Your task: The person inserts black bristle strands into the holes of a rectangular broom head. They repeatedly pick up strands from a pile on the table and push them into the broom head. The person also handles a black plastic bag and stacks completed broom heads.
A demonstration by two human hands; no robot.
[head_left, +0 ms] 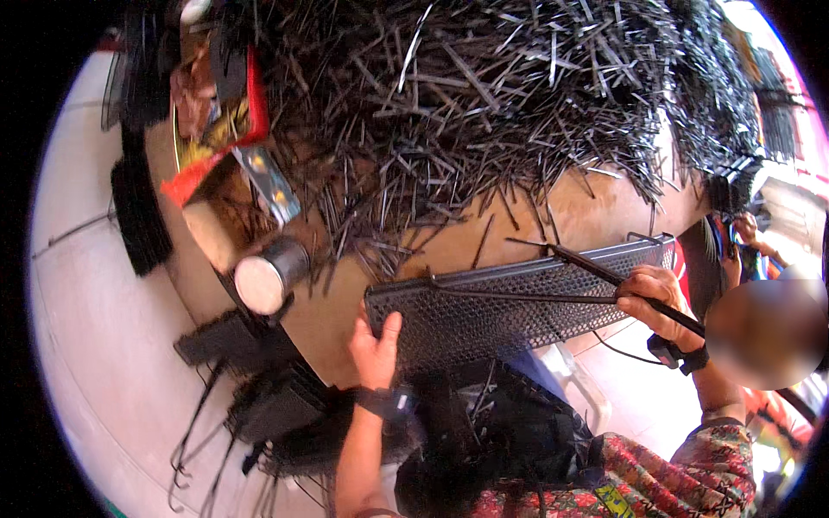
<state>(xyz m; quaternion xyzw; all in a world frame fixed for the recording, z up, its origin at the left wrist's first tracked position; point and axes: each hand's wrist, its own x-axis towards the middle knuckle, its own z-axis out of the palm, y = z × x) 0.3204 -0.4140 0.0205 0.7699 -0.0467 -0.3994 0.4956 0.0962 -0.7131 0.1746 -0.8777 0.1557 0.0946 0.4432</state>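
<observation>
A long black perforated metal tray point(518, 306) slants in front of me, its far edge higher on the right. At its left end, my left hand point(376, 352) is closed on the edge, thumb on the near side and fingers partly hidden behind. Above the tray's right part, my right hand point(656, 302) is closed round a long dark rod point(587, 264) that runs down to the right. A thinner bent black wire point(518, 298) crosses the tray's face from its top edge to the same hand; whether I grip it too is hard to tell.
A big heap of thin black strips point(484, 95) covers the far part of the brown table point(332, 332). A round tin point(259, 285) and open boxes point(216, 229) stand at left. Black pieces with hooked wires point(276, 414) hang below the left edge. Another person point(760, 332) is at right.
</observation>
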